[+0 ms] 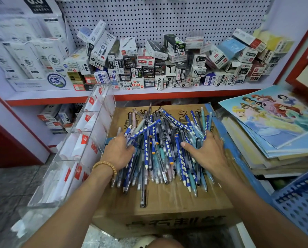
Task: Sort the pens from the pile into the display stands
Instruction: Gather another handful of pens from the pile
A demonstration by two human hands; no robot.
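Cardboard box (167,203) carries the pen pile (164,147); my left hand (118,153) and right hand (208,151) lie spread against its sides, corralling pens beside the clear display stand (81,140).

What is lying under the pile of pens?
The pile of pens lies on a closed cardboard box with dark printed characters. The pens and both hands, left hand and right hand, cover most of its top.
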